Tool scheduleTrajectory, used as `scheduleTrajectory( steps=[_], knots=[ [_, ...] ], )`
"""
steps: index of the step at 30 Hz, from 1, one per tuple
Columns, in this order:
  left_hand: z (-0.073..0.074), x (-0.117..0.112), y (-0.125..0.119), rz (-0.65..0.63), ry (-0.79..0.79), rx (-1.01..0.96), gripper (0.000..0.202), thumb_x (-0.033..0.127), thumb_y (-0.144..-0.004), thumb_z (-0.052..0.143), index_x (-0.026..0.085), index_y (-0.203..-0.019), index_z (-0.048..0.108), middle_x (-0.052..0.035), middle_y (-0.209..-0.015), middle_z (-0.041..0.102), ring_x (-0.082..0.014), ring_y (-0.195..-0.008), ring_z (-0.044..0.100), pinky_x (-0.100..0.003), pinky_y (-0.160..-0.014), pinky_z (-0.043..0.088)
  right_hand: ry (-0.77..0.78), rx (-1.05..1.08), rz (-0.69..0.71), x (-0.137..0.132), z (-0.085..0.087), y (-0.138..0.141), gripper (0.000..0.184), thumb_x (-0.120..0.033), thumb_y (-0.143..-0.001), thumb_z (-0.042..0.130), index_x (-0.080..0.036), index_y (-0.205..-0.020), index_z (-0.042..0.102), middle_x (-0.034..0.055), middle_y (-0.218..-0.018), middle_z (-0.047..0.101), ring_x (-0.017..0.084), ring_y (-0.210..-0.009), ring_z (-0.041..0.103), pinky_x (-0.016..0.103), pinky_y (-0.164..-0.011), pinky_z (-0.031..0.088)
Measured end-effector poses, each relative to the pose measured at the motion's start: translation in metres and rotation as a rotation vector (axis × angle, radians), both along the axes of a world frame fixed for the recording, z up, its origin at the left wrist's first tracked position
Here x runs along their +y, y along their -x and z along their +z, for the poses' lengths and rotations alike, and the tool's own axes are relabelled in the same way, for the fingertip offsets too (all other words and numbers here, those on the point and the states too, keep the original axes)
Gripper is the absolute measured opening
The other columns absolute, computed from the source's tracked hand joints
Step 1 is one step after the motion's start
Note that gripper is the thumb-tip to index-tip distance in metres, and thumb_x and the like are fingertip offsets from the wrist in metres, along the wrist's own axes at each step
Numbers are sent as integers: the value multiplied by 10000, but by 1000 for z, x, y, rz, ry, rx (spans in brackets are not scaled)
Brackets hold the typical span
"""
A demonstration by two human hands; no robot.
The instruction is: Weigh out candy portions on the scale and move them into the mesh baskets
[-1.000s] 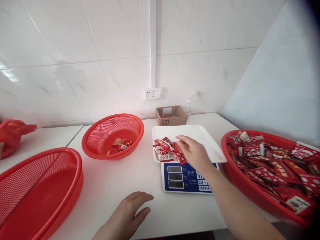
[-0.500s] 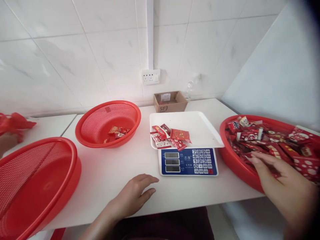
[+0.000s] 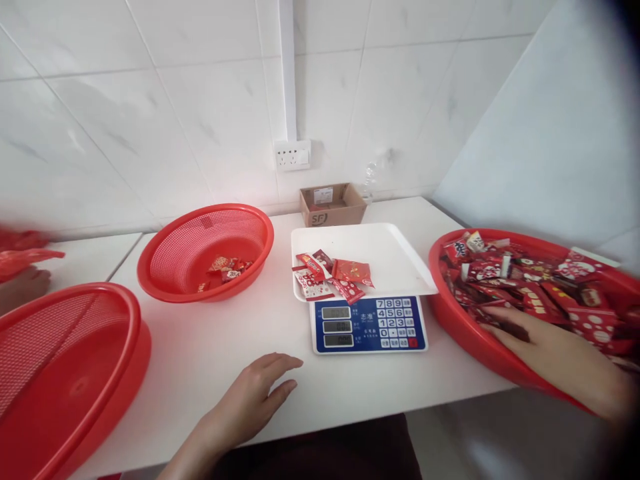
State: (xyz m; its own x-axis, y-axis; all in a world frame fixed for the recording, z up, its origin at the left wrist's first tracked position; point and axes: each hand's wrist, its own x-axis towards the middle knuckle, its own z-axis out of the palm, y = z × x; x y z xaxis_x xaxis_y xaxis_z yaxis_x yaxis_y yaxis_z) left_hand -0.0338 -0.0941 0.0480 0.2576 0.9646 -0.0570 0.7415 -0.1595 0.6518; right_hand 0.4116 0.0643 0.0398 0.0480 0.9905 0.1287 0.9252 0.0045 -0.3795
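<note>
My left hand [image 3: 255, 393] hovers over or lies on the white table in front of the scale, its fingers stretched out and nothing in them. Off to the right, my right hand [image 3: 555, 357] reaches into a big red basket [image 3: 453, 337] heaped with red-wrapped snack packets [image 3: 535, 300]. Its thumb and forefinger are apart among the packets; the other fingers are hidden. Between the hands stands a blue-and-white digital scale [image 3: 369, 325]. Several snack packets [image 3: 333, 275] lie at the left of its white tray [image 3: 390, 257], one overhanging the front edge.
A red mesh basket [image 3: 175, 253] with a few packets stands left of the scale. Nearer is another red basket [image 3: 65, 393]. Behind the scale are a small cardboard box [image 3: 334, 208] and a clear bottle [image 3: 370, 180]. Another person's hand [image 3: 27, 287] shows at the far left beside red plastic.
My right hand has reached lower into the packets, its thumb and forefinger spreading. My left hand keeps its pose. At far left, another person's hand has come into view. The whole view has shifted slightly.
</note>
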Motion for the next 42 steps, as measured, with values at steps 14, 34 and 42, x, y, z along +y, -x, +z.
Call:
scheduleTrajectory(
  steps=[14,34,42],
  knots=[
    [-19,9,5,4,-191,44,265,330,-887,531,309,-1115,665,12,-1076,728,-167,-956,703,-229,-834,556,-59,41,-162,-8,41,-2,247,-349,-751,495,-259,-869,692,61,-955,725,296,-871,663,422,-751,505],
    [-22,15,1,-52,-284,88,246,346,-875,552,343,-1095,663,59,-1045,738,-136,-910,716,-166,-803,543,198,-334,1,26,52,30,404,-406,-890,426,-204,-1165,642,123,-1074,700,292,-970,645,375,-767,472],
    [-33,18,2,-87,-348,99,248,336,-872,556,332,-1095,664,59,-1043,740,-124,-897,718,-143,-791,532,202,-352,-53,34,44,32,258,-296,-870,453,-223,-903,698,98,-920,719,260,-862,651,320,-682,430]
  ],
)
